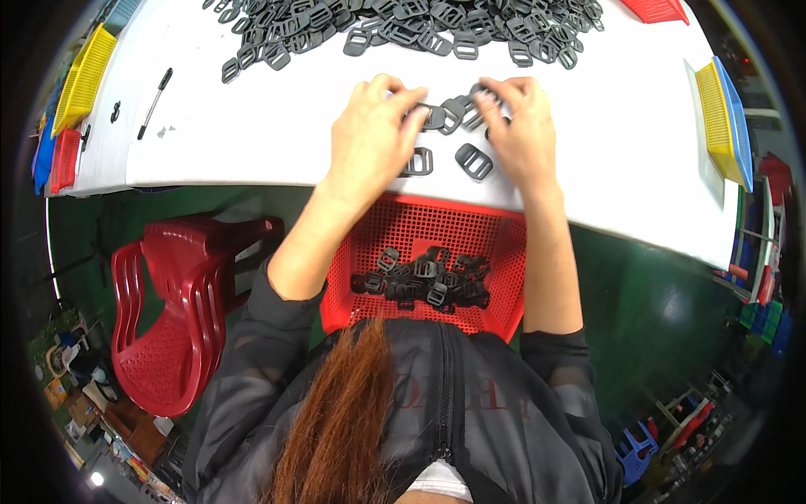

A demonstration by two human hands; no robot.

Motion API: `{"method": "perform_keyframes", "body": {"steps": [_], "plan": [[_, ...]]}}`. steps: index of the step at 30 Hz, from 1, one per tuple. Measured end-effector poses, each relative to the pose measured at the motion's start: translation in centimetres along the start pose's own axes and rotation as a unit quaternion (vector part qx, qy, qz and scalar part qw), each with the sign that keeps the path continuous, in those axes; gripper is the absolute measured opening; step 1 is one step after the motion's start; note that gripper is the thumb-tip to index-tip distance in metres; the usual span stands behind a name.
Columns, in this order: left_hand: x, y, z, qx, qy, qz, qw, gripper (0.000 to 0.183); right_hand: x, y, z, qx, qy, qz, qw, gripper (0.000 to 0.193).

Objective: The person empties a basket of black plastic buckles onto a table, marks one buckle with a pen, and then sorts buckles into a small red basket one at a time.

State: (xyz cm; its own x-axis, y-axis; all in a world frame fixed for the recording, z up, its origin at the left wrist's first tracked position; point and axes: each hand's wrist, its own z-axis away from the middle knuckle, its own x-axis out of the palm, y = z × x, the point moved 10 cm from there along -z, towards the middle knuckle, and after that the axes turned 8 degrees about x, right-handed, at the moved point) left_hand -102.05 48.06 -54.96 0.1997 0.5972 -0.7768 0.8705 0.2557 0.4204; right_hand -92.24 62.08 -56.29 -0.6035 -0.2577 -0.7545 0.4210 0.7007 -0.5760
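Note:
Several black plastic strap buckles lie on the white table between my hands. My left hand [374, 130] is closed in a pinch, its thumb and forefinger on the edge of a black buckle [434, 117]. Opposite it, my right hand [522, 130] has its fingers curled on another dark buckle [472, 118], partly hidden and blurred. A buckle [452, 114] rests between the two. Nearer the table edge are a loose buckle [474, 161] and one [422, 160] partly covered by my left hand.
A large pile of black buckles [411, 25] spreads across the far table. Below the front edge, a red perforated basket [340, 290] holds more buckles. A pen [155, 102] lies left. Yellow baskets [84, 80] [714, 113] stand at both sides; a red chair [185, 294] is lower left.

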Motion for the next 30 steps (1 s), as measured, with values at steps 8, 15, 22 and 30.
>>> {"method": "perform_keyframes", "body": {"steps": [8,15,22,30], "plan": [[0.2,4.0,2.8,-0.012,-0.213,0.166,0.963,0.017,-2.0,-3.3,7.1,-0.007,-0.14,-0.072,0.988,0.024],[-1.7,-2.7,-2.8,-0.046,-0.093,0.111,0.988,0.019,-2.5,-1.2,1.7,0.059,-0.22,-0.151,0.962,0.021],[0.8,-5.9,-8.0,-0.031,-0.022,-0.013,0.999,0.036,1.8,0.1,-7.8,0.017,-0.031,-0.019,0.999,0.035],[2.0,-1.0,-3.8,0.005,-0.083,0.145,0.986,0.051,1.4,-2.3,-3.6,-0.066,-0.046,-0.013,0.997,0.036]]}}
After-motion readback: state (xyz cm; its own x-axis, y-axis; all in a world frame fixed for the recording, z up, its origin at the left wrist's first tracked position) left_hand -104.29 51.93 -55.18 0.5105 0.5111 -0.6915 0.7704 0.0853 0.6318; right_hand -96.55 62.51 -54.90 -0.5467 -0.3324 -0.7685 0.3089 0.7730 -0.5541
